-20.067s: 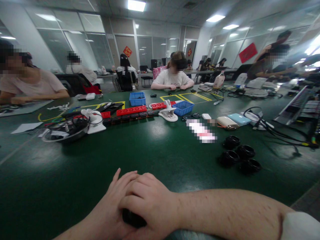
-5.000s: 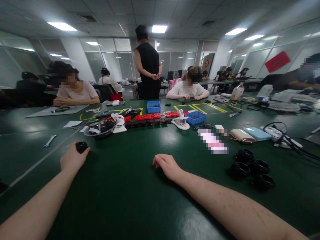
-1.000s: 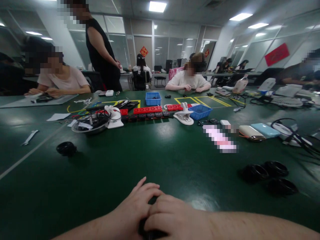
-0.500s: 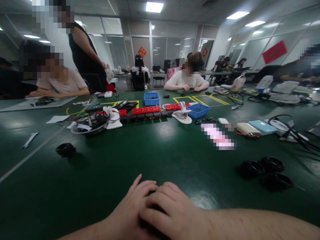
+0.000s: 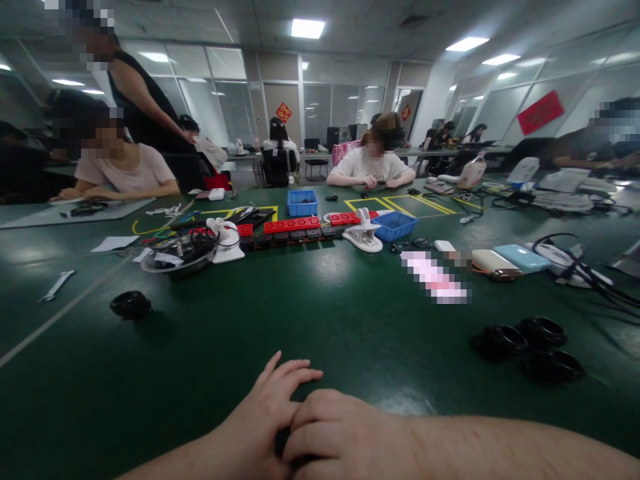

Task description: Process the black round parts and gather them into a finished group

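Observation:
Near the front edge of the view my left hand (image 5: 267, 410) reaches forward with its fingers stretched out and apart over the green table (image 5: 320, 313). Beside it, my right hand (image 5: 340, 430) is curled, knuckles up, and touches the left hand around the thumb. Something black (image 5: 283, 439) shows in the gap between the two hands; most of it is covered, so its kind cannot be made out. To the left of the hands lies a black ring-shaped part (image 5: 131, 305). Several similar black ring-shaped parts (image 5: 543, 331) stand grouped at the right.
Farther back are a metal bowl (image 5: 175, 267) of dark parts, white clip bases (image 5: 363, 233), red-and-black strips (image 5: 293, 224) and blue bins (image 5: 395, 225). A wrench (image 5: 57, 285) lies at left, power banks (image 5: 523, 259) and cables at right. People sit across the table.
My right hand has drawn back slightly toward me and curled more. The left hand's fingers are now straighter and show more fully. At left, the standing person has shifted left.

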A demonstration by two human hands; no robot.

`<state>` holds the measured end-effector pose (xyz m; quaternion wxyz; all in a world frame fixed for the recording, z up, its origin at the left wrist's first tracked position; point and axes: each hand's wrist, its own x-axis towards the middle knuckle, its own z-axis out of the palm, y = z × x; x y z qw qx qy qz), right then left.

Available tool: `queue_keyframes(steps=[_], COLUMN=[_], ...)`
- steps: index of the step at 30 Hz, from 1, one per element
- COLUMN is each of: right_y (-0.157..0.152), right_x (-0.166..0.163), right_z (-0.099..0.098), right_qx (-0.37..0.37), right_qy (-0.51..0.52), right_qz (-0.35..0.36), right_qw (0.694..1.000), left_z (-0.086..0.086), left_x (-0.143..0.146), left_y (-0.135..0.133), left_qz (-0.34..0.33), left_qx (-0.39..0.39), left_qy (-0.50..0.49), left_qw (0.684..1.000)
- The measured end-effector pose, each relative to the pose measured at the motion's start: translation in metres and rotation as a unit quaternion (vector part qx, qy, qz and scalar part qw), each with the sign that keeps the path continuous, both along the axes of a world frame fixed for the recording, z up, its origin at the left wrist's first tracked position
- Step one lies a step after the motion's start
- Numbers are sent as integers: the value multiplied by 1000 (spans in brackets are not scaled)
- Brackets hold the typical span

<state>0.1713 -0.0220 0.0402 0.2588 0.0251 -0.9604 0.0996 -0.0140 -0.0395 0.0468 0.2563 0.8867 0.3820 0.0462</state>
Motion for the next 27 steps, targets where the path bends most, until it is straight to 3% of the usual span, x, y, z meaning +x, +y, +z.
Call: queue_keyframes(steps=[8,21,27], right_y=[1,0,-2], right_x=[0,-2,2], right_z=[0,7,4], right_qx=[-19,-25,-32], right_qy=[-26,92,79], right_qz=[14,-88,-101], right_qw=[999,992,991], left_z=[-2,-24,-19], left_x=[2,-6,0], left_y=[0,1,-2], left_qz=[-2,-16,-7], left_qx=[17,78,81], left_qy=[0,-7,17], left_qw=[1000,997,997])
